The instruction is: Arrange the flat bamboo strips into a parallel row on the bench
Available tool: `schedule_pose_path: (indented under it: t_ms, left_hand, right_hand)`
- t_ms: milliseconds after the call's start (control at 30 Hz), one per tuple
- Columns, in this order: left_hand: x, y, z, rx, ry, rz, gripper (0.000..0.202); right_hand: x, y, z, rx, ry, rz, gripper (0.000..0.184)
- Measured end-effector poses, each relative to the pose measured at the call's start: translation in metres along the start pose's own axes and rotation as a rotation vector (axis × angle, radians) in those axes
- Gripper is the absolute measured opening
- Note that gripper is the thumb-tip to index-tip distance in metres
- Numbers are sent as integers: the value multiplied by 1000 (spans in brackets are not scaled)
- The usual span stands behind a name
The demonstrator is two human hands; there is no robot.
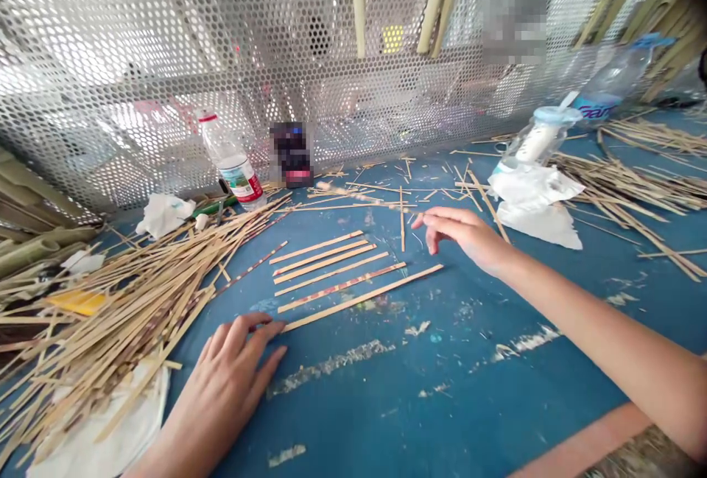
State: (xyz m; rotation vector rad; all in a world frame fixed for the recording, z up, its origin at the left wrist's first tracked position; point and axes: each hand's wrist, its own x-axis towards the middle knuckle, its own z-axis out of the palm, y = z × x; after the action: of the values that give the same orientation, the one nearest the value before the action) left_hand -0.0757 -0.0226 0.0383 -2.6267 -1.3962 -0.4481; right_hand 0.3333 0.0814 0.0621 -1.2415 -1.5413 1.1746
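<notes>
My left hand lies on the blue tabletop, fingers spread, with a fingertip touching the left end of the nearest bamboo strip. Beyond that strip, several more bamboo strips lie roughly parallel in a spaced row. One of them, a mottled strip, carries reddish-brown marks. My right hand hovers past the strips' right ends, its fingers stretched out and slightly bent, holding nothing that I can see. Just left of it lies a short strip, set crosswise to the row.
A big heap of bamboo strips covers the left side, partly over white cloth. At the back stand a red-capped bottle and a dark pixelated object before a perforated metal screen. Tissues and a blue-lidded cup are at right.
</notes>
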Motion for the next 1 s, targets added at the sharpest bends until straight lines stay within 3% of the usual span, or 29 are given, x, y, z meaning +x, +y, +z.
schedule_pose_path:
  t_ms: [133,300,533,700,800,1000]
  left_hand:
    - [4,0,-5,-156,-65,-52,20]
    - [5,1,-8,-255,-115,-73,16]
    - [6,1,-13,-347,-139,-87,13]
    - [5,9,-19,-389,-184,-86,14]
    - [3,14,-22,-386,-209,-43,13]
    - [3,13,-25,-328,-185,-44,12]
  right_hand:
    - [-5,1,13,-14,-245,81,39]
    - [-8,4,8,-45,-269,99,38]
    - [-14,-9,5,-52,-472,227,39]
    - [-23,-18,16,-125,-516,305,43]
    - [-29,-23,25,-289,-509,347,47]
    - [-45,-29,42,-642,-448,232,49]
